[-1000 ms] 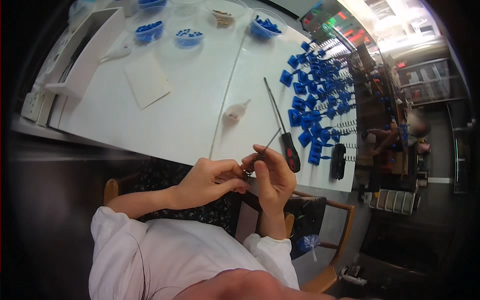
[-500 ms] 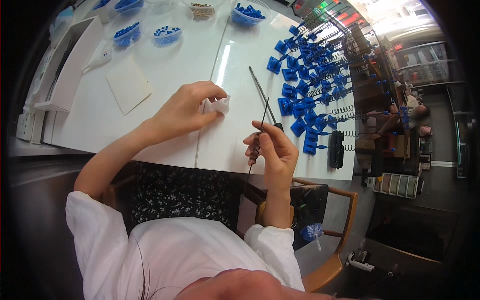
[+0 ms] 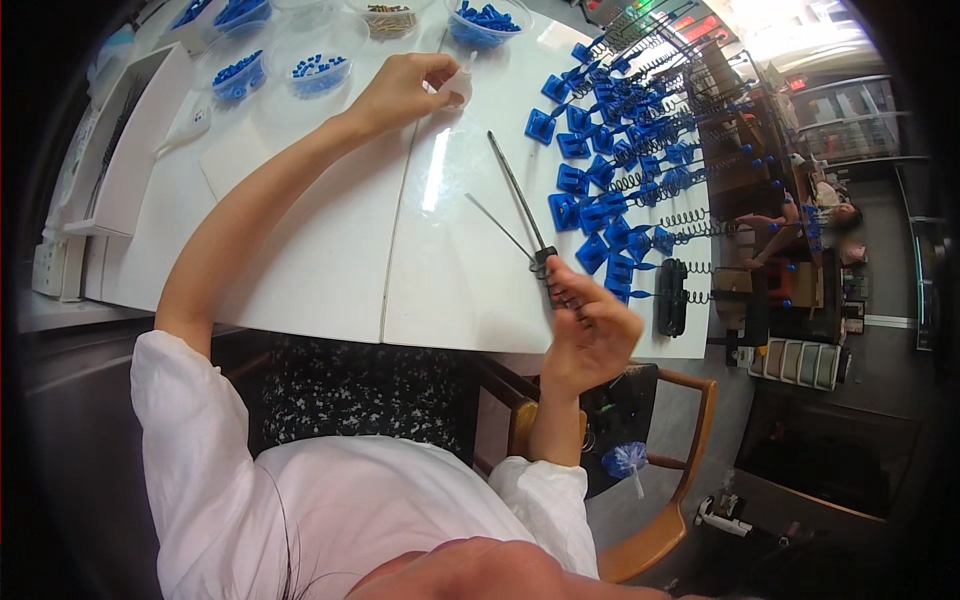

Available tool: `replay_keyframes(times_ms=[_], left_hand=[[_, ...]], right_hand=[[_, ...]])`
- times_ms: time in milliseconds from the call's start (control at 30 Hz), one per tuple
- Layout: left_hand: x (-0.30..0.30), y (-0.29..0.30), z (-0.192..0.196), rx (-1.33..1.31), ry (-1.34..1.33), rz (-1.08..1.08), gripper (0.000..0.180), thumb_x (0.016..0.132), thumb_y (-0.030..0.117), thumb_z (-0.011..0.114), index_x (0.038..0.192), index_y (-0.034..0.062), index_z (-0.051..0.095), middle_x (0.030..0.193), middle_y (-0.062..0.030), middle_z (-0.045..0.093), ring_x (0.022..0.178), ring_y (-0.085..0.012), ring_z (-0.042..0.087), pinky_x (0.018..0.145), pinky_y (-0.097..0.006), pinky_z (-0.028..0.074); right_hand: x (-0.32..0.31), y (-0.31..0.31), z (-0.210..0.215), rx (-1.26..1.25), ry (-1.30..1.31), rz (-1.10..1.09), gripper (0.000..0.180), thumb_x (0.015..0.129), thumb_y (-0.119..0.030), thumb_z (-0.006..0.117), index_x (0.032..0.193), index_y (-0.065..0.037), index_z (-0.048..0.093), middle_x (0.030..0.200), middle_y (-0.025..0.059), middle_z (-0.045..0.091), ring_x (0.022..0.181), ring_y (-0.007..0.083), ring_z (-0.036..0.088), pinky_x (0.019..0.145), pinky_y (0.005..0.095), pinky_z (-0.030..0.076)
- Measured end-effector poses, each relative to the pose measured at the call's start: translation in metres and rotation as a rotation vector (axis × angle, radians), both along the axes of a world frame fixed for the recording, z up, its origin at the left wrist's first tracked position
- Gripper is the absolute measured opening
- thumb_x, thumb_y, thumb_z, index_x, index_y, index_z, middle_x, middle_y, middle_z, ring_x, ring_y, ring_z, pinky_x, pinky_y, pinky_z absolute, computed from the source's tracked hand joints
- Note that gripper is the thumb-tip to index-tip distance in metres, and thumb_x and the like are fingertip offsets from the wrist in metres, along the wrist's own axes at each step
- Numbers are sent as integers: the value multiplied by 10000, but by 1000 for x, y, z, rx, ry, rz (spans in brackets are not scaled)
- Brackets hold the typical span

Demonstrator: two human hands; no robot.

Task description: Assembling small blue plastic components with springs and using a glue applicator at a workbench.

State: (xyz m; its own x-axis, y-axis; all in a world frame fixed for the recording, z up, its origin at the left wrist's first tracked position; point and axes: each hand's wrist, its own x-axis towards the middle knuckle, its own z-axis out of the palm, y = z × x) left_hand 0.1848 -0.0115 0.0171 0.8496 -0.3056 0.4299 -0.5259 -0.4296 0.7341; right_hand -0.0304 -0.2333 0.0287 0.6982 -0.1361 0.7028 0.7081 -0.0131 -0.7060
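Observation:
My left hand (image 3: 415, 90) is closed around a small translucent white bottle (image 3: 458, 90) with a narrow tip, over the far part of the table close to the bowls. Near the front edge, my right hand (image 3: 597, 325) grips a black coiled wire (image 3: 566, 297), whose straight end slants up to the left, blurred. A screwdriver (image 3: 517, 190) lies on the table, its black handle beside the right fingertips and partly covered by them. Several blue square-based pieces (image 3: 600, 215) with black spring stems stand in rows just right of it.
Clear bowls hold blue parts (image 3: 487, 22), small blue caps (image 3: 318, 68) and brass-coloured pieces (image 3: 388, 20). A white tray (image 3: 125, 150) stands at the left. A black oblong object (image 3: 672, 298) lies by the right edge. A wooden chair (image 3: 690, 470) is below; another person (image 3: 825, 215) sits far right.
My left hand has moved away from me with the white bottle, toward the bowls. My right hand has shifted right and slightly nearer with the coiled wire, whose straight end now tilts left.

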Motion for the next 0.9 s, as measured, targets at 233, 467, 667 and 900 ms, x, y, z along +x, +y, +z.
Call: replay_keyframes(times_ms=[233, 467, 667, 900], left_hand=[[0, 2, -5, 32, 16, -75, 430, 783, 119, 703, 1182, 25, 576, 983, -110, 684, 868, -184, 656, 750, -284, 520], [-50, 27, 13, 212, -211, 51, 459, 769, 54, 714, 1191, -10, 546, 1080, -136, 630, 987, -217, 621, 769, -338, 526], [-24, 110, 82, 86, -363, 396, 157, 805, 92, 679, 918, -16, 670, 860, -150, 678, 748, -239, 661, 694, -338, 517], [15, 143, 74, 473, -126, 130, 81, 713, 4, 636, 769, -18, 690, 783, -154, 684, 713, -262, 669, 641, -344, 514]], right_hand=[[17, 2, -3, -666, -138, -33, 144, 686, 143, 646, 769, 40, 591, 985, 189, 679, 1020, 355, 648, 795, 362, 570], [28, 2, -7, -878, -49, 31, 153, 670, 140, 606, 764, 19, 610, 1049, 134, 666, 1048, 309, 637, 803, 343, 552], [31, 4, -5, -935, 81, 98, 201, 691, 187, 547, 789, 26, 615, 1016, 152, 676, 1046, 311, 643, 820, 336, 546], [25, 15, 12, -931, 114, -12, 193, 731, 109, 604, 898, 16, 626, 1047, 162, 665, 991, 309, 655, 786, 339, 525]])
